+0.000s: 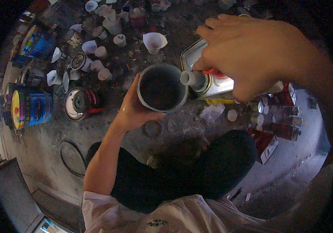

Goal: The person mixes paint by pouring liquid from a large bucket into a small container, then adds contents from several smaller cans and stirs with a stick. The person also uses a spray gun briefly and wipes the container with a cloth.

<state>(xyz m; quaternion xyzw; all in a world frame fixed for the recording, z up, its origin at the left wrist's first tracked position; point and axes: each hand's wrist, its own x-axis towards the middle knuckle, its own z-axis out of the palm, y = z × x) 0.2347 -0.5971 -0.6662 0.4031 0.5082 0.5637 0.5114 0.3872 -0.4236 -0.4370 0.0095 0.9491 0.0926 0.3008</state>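
My left hand (pixel 131 110) is closed around a round grey tub (pixel 174 70) from its left side, thumb below the rim. The tub's inside is dark, and I cannot tell what or how much it contains. Just right of its rim is the pale spout (pixel 190 79) of a rectangular metal can (pixel 224 87), pointing at the tub. My right hand (pixel 248 54) lies over the can's top with fingers bent around it. A bit of red (pixel 213 72) shows under those fingers; most of the can is hidden by the hand. No stream of liquid is visible between spout and tub.
Blue paint buckets (pixel 38 108) and a red tin (pixel 82 103) stand on the stained floor at left. Several paper cone strainers (pixel 155 42) and small cups (pixel 120 40) are scattered beyond. Clear bottles (pixel 279 116) and a red box (pixel 262 144) lie at right. A ring (pixel 72 158) lies near-left.
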